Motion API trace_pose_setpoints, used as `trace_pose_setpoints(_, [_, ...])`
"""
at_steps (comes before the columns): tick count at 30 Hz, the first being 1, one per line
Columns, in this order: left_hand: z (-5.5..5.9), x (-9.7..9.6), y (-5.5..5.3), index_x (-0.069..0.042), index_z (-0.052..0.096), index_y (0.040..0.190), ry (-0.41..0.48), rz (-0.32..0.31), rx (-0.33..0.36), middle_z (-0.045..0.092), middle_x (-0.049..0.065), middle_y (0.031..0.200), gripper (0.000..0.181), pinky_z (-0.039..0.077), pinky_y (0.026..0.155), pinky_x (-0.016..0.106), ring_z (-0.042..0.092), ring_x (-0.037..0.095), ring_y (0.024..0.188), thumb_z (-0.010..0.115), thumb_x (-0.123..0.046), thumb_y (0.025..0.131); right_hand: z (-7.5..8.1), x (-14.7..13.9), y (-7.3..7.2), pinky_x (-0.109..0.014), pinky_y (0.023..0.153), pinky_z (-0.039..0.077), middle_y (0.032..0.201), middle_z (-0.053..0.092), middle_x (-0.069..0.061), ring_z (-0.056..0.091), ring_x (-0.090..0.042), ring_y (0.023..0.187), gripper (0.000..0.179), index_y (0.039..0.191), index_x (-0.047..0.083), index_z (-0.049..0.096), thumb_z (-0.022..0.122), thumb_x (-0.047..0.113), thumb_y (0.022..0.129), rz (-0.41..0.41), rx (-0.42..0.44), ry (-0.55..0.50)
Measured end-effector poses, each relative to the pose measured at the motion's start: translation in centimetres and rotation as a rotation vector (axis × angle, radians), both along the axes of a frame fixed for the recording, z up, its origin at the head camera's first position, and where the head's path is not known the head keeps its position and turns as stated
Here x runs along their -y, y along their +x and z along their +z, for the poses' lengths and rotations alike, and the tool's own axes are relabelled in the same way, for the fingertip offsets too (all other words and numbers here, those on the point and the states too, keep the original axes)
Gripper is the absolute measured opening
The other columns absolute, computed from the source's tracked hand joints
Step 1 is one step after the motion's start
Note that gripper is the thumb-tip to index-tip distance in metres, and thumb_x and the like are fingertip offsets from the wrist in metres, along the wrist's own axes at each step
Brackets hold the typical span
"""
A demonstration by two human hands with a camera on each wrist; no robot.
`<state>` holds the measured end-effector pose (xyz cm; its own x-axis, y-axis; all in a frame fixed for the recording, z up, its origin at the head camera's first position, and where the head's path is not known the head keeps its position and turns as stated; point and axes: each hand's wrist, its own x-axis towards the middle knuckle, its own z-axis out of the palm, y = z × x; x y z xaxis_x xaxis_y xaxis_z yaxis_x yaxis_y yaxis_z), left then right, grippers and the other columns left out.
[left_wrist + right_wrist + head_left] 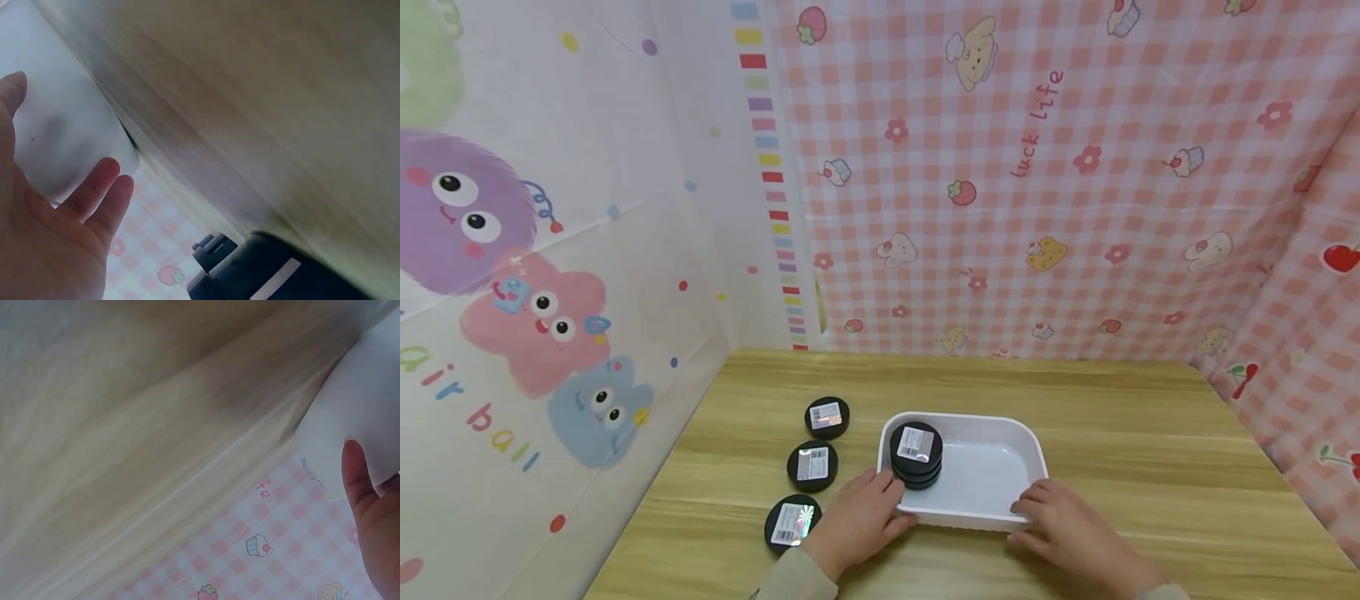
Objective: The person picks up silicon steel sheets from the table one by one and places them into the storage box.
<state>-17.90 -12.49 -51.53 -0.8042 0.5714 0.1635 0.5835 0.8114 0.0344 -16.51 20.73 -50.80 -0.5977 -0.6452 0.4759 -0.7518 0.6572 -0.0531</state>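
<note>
A white rectangular tray (992, 475) with rounded corners sits on the wooden table. At its near left corner my left hand (861, 515) grips the rim, fingertips over the edge and thumb on the front wall. My right hand (1063, 532) holds the near right corner the same way. Inside the tray, at its left end, stands a stack of flat round black discs (917, 446), the top one bearing a white barcode label. In the left wrist view the tray's outer wall (59, 106) shows beside the left hand. The right wrist view shows its white wall (369, 400) by the right thumb.
Left of the tray, three more labelled discs lie in a slanting row: a far one (827, 418), a middle one (812, 465) and a near one (792, 523) close to the left forearm. A pink checked cloth (1000, 208) hangs behind the wooden table (1120, 417).
</note>
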Motion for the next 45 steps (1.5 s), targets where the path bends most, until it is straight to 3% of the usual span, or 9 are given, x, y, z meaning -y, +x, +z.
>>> trace_pose_setpoints(11, [0.0,0.1,-0.1,-0.02,0.06,0.105,-0.001,0.001,-0.014,0.055,-0.004,0.098,0.039,0.048,0.081,0.031,0.051,0.014,0.089,0.051,-0.058,0.1,-0.9,0.3,-0.2,-0.027,0.074,0.049,0.087,0.064,0.014,0.053,-0.008,0.084,0.019,0.089,0.02,0.071,0.085,0.026,0.078,0.015,0.057,-0.046])
trace_pose_setpoints(21, [0.1,-0.2,0.1,-0.02,0.06,0.105,0.002,-0.014,-0.005,0.055,-0.005,0.098,0.04,0.048,0.083,0.03,0.051,0.014,0.089,0.05,-0.058,0.1,-1.6,0.4,-0.1,-0.018,0.068,0.038,0.072,0.052,0.018,0.044,-0.005,0.077,0.035,0.07,0.024,0.054,0.089,0.019,0.068,0.017,-0.034,-0.09])
trace_pose_setpoints(45, [0.3,0.2,-0.1,-0.02,0.06,0.107,-0.012,-0.033,-0.001,0.054,-0.004,0.098,0.038,0.047,0.08,0.029,0.05,0.014,0.088,0.052,-0.056,0.1,-1.5,0.8,-0.4,-0.017,0.063,0.033,0.068,0.05,0.016,0.038,-0.005,0.071,0.036,0.068,0.023,0.051,0.087,0.02,0.07,0.013,-0.021,-0.079])
